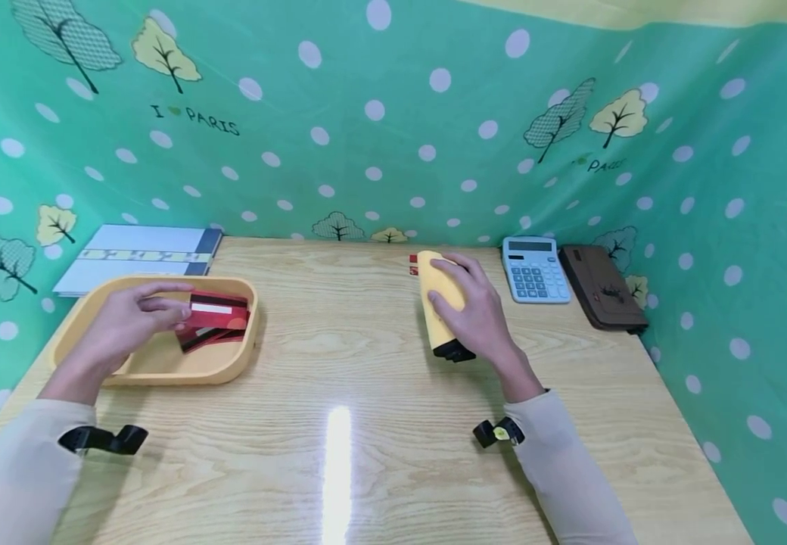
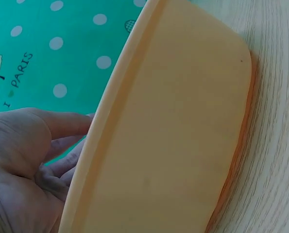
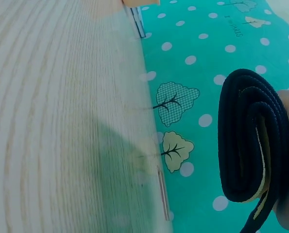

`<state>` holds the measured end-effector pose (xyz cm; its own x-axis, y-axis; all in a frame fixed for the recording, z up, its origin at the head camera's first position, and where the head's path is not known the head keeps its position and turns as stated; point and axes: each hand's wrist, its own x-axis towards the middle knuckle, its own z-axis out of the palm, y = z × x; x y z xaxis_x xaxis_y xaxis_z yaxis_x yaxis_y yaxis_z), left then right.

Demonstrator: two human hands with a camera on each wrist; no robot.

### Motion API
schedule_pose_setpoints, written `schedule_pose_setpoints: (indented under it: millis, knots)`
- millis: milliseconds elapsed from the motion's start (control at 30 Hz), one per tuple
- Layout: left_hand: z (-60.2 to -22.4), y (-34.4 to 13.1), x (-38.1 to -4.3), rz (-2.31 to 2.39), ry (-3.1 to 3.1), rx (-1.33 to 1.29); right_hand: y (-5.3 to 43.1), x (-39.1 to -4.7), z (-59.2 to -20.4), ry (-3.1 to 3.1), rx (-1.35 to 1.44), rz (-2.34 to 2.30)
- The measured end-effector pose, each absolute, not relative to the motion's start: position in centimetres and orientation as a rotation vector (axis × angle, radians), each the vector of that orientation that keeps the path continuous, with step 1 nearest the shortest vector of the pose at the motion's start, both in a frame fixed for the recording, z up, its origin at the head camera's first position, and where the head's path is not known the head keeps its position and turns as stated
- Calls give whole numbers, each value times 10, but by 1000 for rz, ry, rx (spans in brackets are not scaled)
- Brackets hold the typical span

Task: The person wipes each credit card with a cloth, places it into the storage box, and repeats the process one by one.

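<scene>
At the left, my left hand (image 1: 131, 318) reaches into a pale orange tray (image 1: 240, 371) and pinches a red card (image 1: 219, 312) with a black stripe and a white strip. Other red and black cards (image 1: 213, 338) lie beneath it. In the left wrist view the tray's wall (image 2: 168, 116) hides the fingertips of the left hand (image 2: 32, 165) and the card. Right of centre, my right hand (image 1: 471, 306) grips a yellow rolled-up case (image 1: 443, 291) with black ends. The right wrist view shows the black layered end of the roll (image 3: 248, 141), held above the table.
A blue calculator (image 1: 536, 270) and a brown wallet-like case (image 1: 602, 288) lie at the back right. Behind the tray is a grey-blue notebook (image 1: 141, 253). Small red tabs (image 1: 413, 265) show beside the yellow roll. A green dotted cloth (image 1: 366, 151) borders the wooden table (image 1: 339, 333).
</scene>
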<state>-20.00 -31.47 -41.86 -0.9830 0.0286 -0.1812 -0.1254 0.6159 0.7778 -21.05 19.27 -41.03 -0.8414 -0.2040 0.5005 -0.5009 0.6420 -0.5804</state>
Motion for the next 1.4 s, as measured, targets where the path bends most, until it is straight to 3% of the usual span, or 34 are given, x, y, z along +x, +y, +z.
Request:
schedule_pose_setpoints:
  millis: [433, 800, 1400]
  knots:
    - [-424, -315, -197, 1486, 2702, -65, 198, -213, -405, -2423, 517, 1124]
    - [-414, -308, -204, 1314, 2782, -14, 214, -217, -401, -2388, 472, 1196]
    - [-370, -187, -256, 1403, 2705, 336, 242, -224, -394, -2335, 301, 1218]
